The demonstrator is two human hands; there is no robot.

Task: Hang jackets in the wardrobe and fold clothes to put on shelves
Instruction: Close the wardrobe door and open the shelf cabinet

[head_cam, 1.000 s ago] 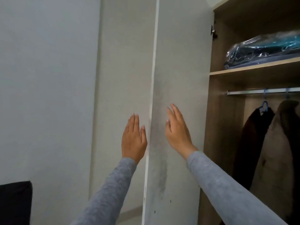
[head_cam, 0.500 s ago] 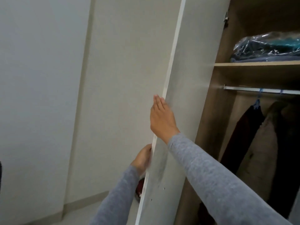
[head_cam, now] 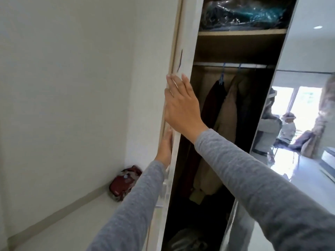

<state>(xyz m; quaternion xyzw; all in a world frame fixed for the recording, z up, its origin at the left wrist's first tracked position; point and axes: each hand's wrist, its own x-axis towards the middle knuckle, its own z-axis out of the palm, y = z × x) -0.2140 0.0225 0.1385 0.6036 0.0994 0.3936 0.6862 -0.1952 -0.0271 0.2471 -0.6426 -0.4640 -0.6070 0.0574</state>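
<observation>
Both arms extended forward and upward, sleeves grey.
The right hand [head_cam: 182, 104] was raised with its fingers [head_cam: 186, 84] straight and spread, palm facing away, laid flat. The left hand [head_cam: 165, 145] sat lower, seen edge-on with fingers extended upward; its palm side was hidden.

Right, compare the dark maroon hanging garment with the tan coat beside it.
The dark maroon garment hangs nearer the white wardrobe door; the tan coat hangs further right. The maroon one looks narrower, the tan coat bulkier, its hem bunched low. Both hang from blue hangers on the metal rail.
</observation>
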